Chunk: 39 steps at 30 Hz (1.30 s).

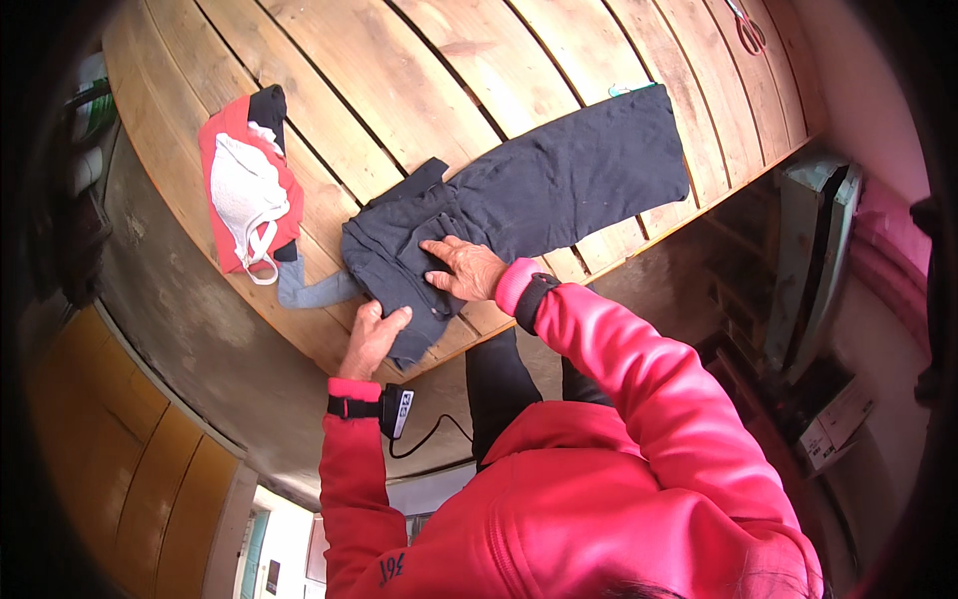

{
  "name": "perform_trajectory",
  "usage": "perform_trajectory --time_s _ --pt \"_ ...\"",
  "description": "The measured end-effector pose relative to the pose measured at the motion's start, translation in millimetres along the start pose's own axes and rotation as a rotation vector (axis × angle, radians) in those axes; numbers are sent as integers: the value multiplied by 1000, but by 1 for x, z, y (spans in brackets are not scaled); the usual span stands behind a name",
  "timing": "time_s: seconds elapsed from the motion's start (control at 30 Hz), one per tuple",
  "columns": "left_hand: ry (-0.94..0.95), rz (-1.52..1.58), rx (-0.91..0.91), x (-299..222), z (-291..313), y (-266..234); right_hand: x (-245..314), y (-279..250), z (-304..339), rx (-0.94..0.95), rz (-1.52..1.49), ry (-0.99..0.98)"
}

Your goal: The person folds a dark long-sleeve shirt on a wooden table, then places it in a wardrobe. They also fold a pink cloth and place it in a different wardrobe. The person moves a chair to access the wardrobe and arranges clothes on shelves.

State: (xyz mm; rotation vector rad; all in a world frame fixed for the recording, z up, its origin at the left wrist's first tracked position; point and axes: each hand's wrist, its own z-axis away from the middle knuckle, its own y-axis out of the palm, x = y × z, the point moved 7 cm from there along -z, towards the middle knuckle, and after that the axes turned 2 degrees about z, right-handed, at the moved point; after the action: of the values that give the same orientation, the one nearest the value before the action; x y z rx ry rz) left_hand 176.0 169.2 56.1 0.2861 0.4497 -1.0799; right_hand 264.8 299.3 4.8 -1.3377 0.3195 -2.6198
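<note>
From jacket (579, 489), reaching to garment (589, 165) at near edge of bench (389, 80), presumably steadying folds by spreading right hand (467, 270) loosely, gripping nothing, and curling left hand (370, 341) against it, too hidden to tell any hold.

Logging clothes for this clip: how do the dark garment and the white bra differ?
The dark garment is charcoal; the white bra is pale. The garment stretches long across the table; the bra is much smaller. The left hand and right hand touch the garment; neither touches the bra. Both are clothing.
</note>
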Motion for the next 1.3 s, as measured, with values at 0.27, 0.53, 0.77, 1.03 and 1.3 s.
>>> perform_trajectory --time_s 0.27,0.53,0.77,1.03,1.3 --pt "230 -173 239 -121 21 122 -27 -86 69 1 -556 -19" --pt "380 -33 492 -196 -45 281 -134 -210 129 -94 -933 166" --pt "541 -126 161 -170 -93 271 -286 -296 217 -1204 -1075 407" --pt "45 -71 -210 -69 -118 162 -264 -176 221 -1061 -1038 669" --pt "-172 398 -250 -69 -146 190 -234 -132 168 -998 -1402 682"
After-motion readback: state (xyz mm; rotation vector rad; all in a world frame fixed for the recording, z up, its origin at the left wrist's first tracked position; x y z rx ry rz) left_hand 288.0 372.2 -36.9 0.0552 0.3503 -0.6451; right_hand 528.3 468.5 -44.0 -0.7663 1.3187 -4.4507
